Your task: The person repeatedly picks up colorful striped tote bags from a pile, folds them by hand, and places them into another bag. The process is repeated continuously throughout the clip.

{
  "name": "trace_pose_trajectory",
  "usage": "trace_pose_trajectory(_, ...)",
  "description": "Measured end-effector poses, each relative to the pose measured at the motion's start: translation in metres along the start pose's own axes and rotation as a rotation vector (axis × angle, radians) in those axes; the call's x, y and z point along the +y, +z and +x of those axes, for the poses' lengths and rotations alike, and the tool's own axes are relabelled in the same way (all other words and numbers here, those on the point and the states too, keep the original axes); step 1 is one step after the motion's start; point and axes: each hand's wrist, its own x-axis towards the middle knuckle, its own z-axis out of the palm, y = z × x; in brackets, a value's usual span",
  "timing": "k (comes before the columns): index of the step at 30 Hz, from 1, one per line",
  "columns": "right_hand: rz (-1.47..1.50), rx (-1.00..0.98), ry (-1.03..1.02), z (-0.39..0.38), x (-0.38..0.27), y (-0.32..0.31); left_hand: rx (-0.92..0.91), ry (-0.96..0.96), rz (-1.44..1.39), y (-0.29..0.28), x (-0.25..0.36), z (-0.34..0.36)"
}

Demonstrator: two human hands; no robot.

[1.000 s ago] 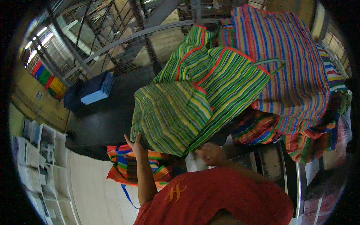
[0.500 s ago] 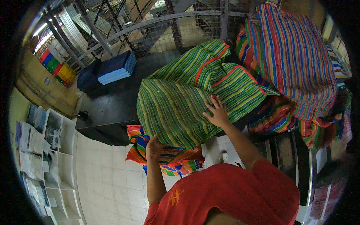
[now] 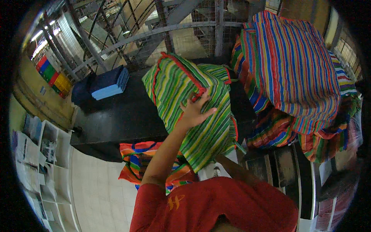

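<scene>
A green and yellow striped woven bag (image 3: 181,91) with red edging lies on a black-covered table (image 3: 112,120). My left hand (image 3: 194,111) is over its upper middle, fingers and thumb spread beside a red seam. Whether the fingertips press on the cloth is hard to tell. From the lower right my right forearm (image 3: 239,170) reaches to the bag's bottom corner. The cloth hides my right hand there, so its fingers do not show. Below the table's front edge, partly behind my left arm, is an orange, blue and green striped bag (image 3: 135,158).
At the right rises a tall pile of striped bags (image 3: 297,73). Folded dark and light blue cloths (image 3: 110,85) sit on the table's far left. Wire mesh with a metal rail (image 3: 185,26) stands behind. A white shelf unit (image 3: 58,154) holds papers at left.
The green striped bag has turned, its red-edged end now facing far left. My left hand moved up from the near edge onto it. My right hand left its top and went behind the lower corner.
</scene>
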Motion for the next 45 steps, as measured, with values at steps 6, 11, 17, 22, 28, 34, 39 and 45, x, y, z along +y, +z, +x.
trace_pose_trajectory(6, 0.579, 0.311, 0.269, -0.040, 0.109, -0.095, -0.513, -0.290, -0.030, 0.103, -0.073, 0.077)
trace_pose_trajectory(11, 0.800, 0.325, 0.272, -0.057, 0.135, -0.100, -0.737, -0.353, -0.034, 0.167, -0.123, 0.115)
trace_pose_trajectory(17, 0.982, 0.242, 0.070, -0.061, 0.084, -0.057, -0.617, -0.226, -0.197, 0.156, -0.146, 0.104)
trace_pose_trajectory(22, 0.864, 0.251, -0.504, -0.142, -0.037, -0.041, -0.600, -0.253, -0.244, 0.125, -0.109, 0.067)
trace_pose_trajectory(28, -0.102, -0.122, -0.972, -0.178, -0.180, 0.024, -0.918, -0.465, -1.060, 0.094, -0.076, 0.029)
trace_pose_trajectory(34, -0.809, -0.244, -1.268, -0.153, -0.189, 0.079, -0.885, -0.572, -1.412, 0.063, -0.085, 0.003)
trace_pose_trajectory(39, -0.659, -0.064, -1.426, -0.126, -0.229, 0.124, -0.773, -0.609, -1.576, 0.077, -0.100, -0.024)
trace_pose_trajectory(45, -1.132, 0.618, -1.377, 0.005, -0.214, 0.115, -0.541, -0.712, -1.883, 0.106, -0.118, -0.084)
